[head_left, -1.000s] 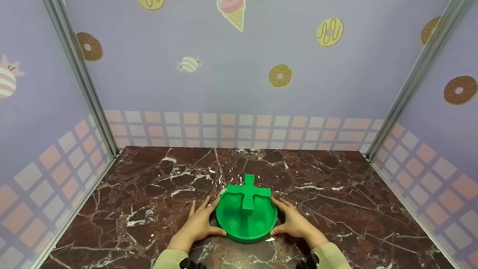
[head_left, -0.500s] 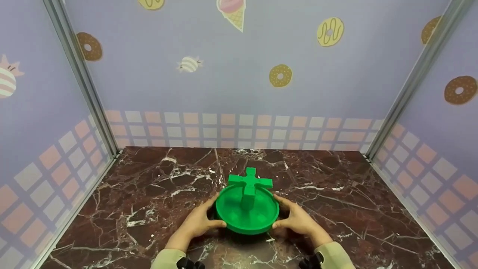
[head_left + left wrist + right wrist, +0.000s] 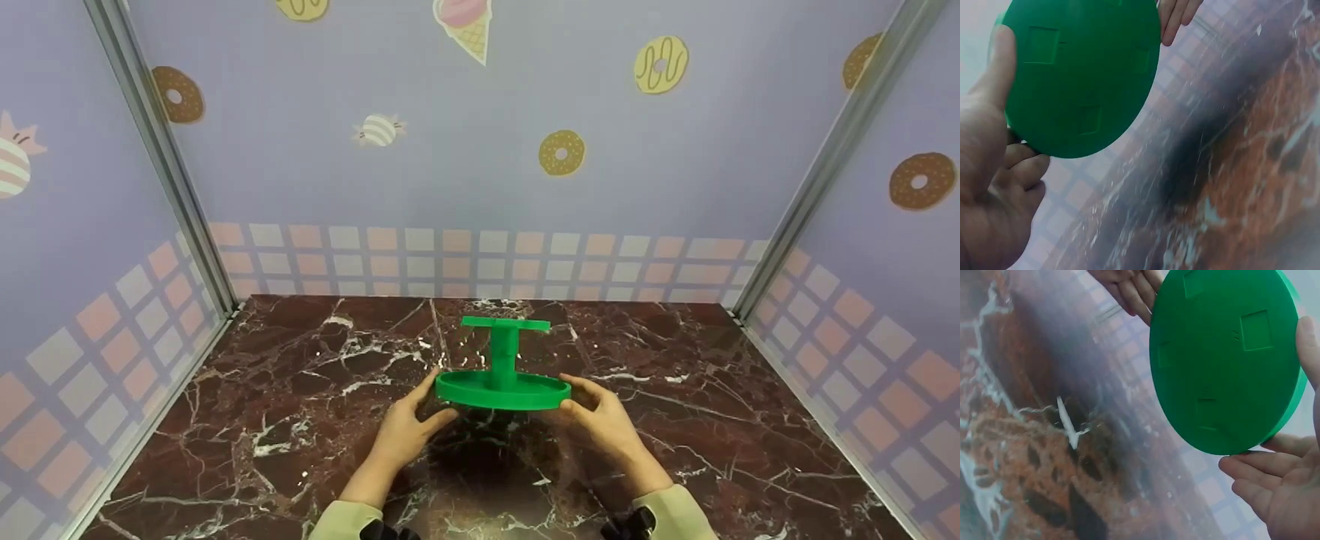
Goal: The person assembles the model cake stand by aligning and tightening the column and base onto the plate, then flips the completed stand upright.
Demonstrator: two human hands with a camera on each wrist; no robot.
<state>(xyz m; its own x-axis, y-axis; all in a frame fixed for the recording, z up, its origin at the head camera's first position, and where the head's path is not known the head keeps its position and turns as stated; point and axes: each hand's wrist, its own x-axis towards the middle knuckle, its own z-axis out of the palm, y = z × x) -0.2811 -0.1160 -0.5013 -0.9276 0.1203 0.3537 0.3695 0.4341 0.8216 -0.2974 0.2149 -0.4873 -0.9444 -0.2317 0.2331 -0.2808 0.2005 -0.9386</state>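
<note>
A green round tray (image 3: 465, 395) with a raised rim, a central post (image 3: 503, 356) and a cross-shaped top (image 3: 480, 322) is held up off the table, seen nearly edge-on in the head view. My left hand (image 3: 405, 427) grips its left rim, thumb toward me and fingers behind. On the opposite rim, my right hand (image 3: 606, 416) grips it the same way. Both wrist views show the tray's flat underside (image 3: 1072, 79), which has several shallow square recesses. The fingers of each hand lie partly hidden behind the rim.
A dark red marble table (image 3: 300, 375) with white veins lies below, and the tray's shadow falls on it. Lilac panels (image 3: 480, 180) with sweet patterns wall in the back and both sides. Metal posts (image 3: 161, 150) stand at the back corners.
Both hands have raised the green tray from the table and tilted it, so its near rim is higher. Its post and cross top now show from the side instead of from above.
</note>
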